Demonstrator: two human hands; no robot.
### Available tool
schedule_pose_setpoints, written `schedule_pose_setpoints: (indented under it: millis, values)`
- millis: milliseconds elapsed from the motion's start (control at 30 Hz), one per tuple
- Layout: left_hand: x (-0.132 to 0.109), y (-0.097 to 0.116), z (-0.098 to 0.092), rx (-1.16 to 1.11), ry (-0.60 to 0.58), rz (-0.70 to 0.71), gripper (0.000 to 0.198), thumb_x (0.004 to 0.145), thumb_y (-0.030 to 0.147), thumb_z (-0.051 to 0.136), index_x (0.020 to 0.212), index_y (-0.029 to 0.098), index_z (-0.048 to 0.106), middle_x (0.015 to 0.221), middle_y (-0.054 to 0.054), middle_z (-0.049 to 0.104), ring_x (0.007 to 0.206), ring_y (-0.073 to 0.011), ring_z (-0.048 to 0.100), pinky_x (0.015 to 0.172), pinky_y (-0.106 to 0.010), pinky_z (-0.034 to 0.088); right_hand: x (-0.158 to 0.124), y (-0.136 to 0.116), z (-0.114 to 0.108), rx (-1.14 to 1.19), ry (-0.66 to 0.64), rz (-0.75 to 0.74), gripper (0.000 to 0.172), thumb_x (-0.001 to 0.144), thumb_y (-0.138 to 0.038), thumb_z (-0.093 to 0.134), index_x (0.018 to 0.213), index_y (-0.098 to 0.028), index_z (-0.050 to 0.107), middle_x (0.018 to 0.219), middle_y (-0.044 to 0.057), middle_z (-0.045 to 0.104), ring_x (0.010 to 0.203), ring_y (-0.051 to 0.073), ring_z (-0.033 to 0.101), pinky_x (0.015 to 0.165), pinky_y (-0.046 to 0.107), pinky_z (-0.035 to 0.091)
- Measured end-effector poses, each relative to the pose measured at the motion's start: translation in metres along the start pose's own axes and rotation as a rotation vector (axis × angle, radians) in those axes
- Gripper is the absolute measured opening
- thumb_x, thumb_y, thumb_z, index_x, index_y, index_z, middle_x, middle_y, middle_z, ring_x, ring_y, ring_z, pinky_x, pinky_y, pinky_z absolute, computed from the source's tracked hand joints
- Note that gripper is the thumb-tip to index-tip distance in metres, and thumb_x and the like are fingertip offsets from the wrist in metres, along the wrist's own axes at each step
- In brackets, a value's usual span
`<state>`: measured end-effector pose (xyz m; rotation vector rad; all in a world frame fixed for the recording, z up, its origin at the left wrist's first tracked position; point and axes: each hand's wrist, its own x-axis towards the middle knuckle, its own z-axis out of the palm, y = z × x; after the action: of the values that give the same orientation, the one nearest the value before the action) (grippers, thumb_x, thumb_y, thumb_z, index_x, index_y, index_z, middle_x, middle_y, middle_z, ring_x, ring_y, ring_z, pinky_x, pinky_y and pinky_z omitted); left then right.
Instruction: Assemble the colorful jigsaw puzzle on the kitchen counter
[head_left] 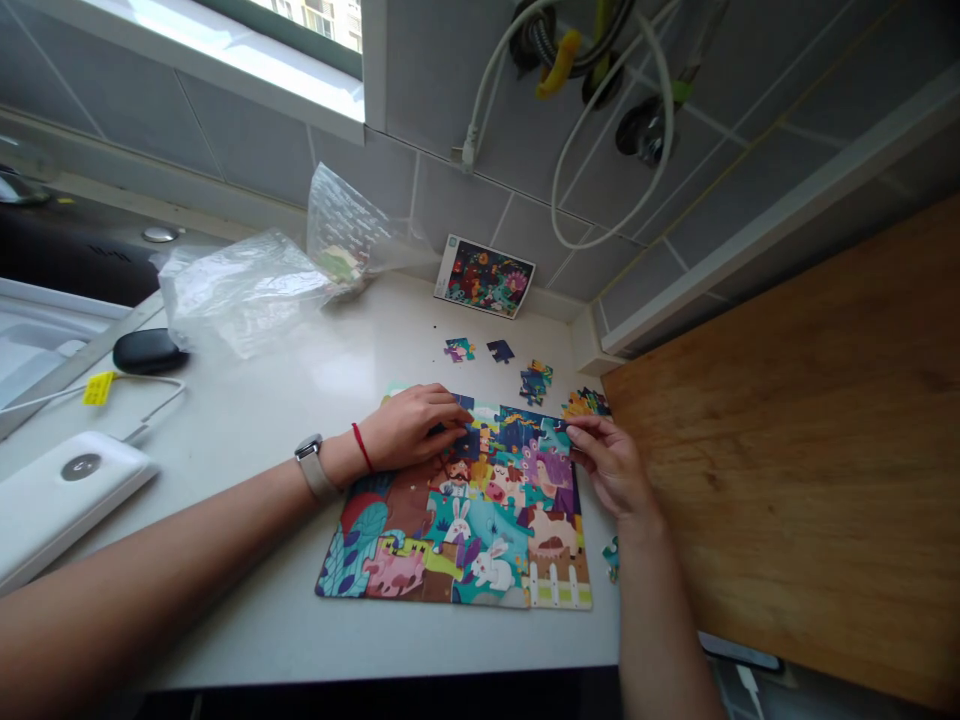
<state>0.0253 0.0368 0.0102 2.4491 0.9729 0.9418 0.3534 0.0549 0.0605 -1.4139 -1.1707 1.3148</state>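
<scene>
A colourful jigsaw puzzle with farm animals lies mostly joined on the white counter. My left hand rests over its upper left part, fingers bent and closed at a dark blue puzzle piece. At the upper right corner, the thumb and fingers of my right hand pinch the edge of a teal puzzle piece. Behind the puzzle lie a purple-and-teal loose piece, a dark blue loose piece and a few overlapping pieces. My left hand hides part of the puzzle's upper left.
A picture card leans against the tiled wall. More pieces lie beside the wooden board on the right, with a teal piece near my right forearm. Clear plastic bags, a black mouse and a white device occupy the left.
</scene>
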Motion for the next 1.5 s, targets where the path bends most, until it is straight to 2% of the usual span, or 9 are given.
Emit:
schedule_pose_setpoints:
  millis: [100,233,333,433,800,1033,1167,1267,1500]
  values:
    - [0.001,0.0,-0.001,-0.006,-0.004,0.002,0.028,0.109,0.033,0.049,0.11,0.018,0.072,0.096,-0.009,0.073,0.092,-0.0223,0.066,0.085,-0.038,0.056,-0.007,0.003,0.005,-0.147,-0.13,-0.005,0.04,0.059,-0.049,0.098,0.074,-0.02,0.075,0.074,0.002,0.071,0.062,0.014,0.062,0.054,0.024,0.054]
    - [0.002,0.001,-0.002,-0.012,-0.011,-0.005,0.027,0.109,0.031,0.048,0.109,0.018,0.072,0.097,-0.009,0.073,0.092,-0.0224,0.066,0.085,-0.038,0.056,-0.014,0.005,0.013,-0.322,-0.353,0.043,0.038,0.069,-0.051,0.093,0.077,-0.019,0.075,0.07,0.003,0.07,0.059,0.014,0.061,0.053,0.026,0.05]
    - [0.002,0.002,-0.003,-0.017,-0.014,-0.005,0.027,0.108,0.029,0.049,0.108,0.018,0.073,0.097,-0.009,0.074,0.093,-0.0224,0.066,0.085,-0.038,0.057,-0.015,0.011,0.014,-0.425,-0.427,0.029,0.036,0.075,-0.051,0.088,0.08,-0.018,0.075,0.065,0.0,0.065,0.055,0.012,0.055,0.05,0.024,0.043]
    - [0.002,0.003,-0.004,-0.013,-0.018,-0.009,0.026,0.108,0.029,0.049,0.108,0.018,0.073,0.097,-0.009,0.074,0.093,-0.0223,0.067,0.084,-0.037,0.056,-0.015,0.016,0.012,-0.546,-0.463,-0.053,0.033,0.08,-0.049,0.085,0.08,-0.017,0.076,0.07,0.002,0.067,0.058,0.012,0.054,0.051,0.023,0.04]
    - [0.001,0.005,-0.003,0.122,-0.059,0.06,0.028,0.109,0.032,0.048,0.112,0.021,0.074,0.103,-0.009,0.074,0.096,-0.0223,0.066,0.087,-0.037,0.056,-0.016,0.013,0.012,-0.585,-0.48,-0.08,0.032,0.08,-0.047,0.085,0.079,-0.019,0.07,0.068,0.0,0.064,0.059,0.013,0.054,0.051,0.023,0.039]
    - [0.002,0.041,0.0,0.127,-0.16,0.194,0.028,0.107,0.037,0.055,0.127,0.025,0.07,0.13,-0.01,0.071,0.119,-0.0284,0.063,0.102,-0.046,0.052,-0.017,0.013,0.013,-0.543,-0.461,-0.072,0.035,0.082,-0.05,0.084,0.078,-0.021,0.066,0.065,-0.002,0.063,0.054,0.012,0.052,0.05,0.024,0.037]
    - [-0.002,0.057,0.01,0.089,-0.236,0.272,0.034,0.103,0.046,0.061,0.13,0.027,0.071,0.148,-0.01,0.062,0.135,-0.0363,0.055,0.11,-0.054,0.048,-0.015,0.014,0.016,-0.424,-0.346,-0.11,0.038,0.089,-0.058,0.074,0.082,-0.021,0.066,0.066,-0.002,0.062,0.054,0.013,0.054,0.052,0.026,0.042]
    - [-0.006,0.059,0.016,0.076,-0.269,0.272,0.036,0.101,0.05,0.063,0.129,0.03,0.072,0.156,-0.009,0.055,0.142,-0.04,0.051,0.113,-0.058,0.046,-0.013,0.014,0.017,-0.449,-0.279,-0.176,0.039,0.087,-0.059,0.075,0.082,-0.021,0.069,0.068,-0.001,0.063,0.06,0.015,0.055,0.056,0.027,0.043]
    - [-0.008,0.058,0.021,0.074,-0.273,0.224,0.032,0.101,0.042,0.064,0.129,0.03,0.073,0.157,-0.009,0.055,0.143,-0.0393,0.051,0.115,-0.059,0.045,-0.013,0.015,0.017,-0.471,-0.339,-0.129,0.036,0.09,-0.058,0.072,0.09,-0.022,0.073,0.07,0.0,0.065,0.06,0.015,0.057,0.054,0.026,0.044]
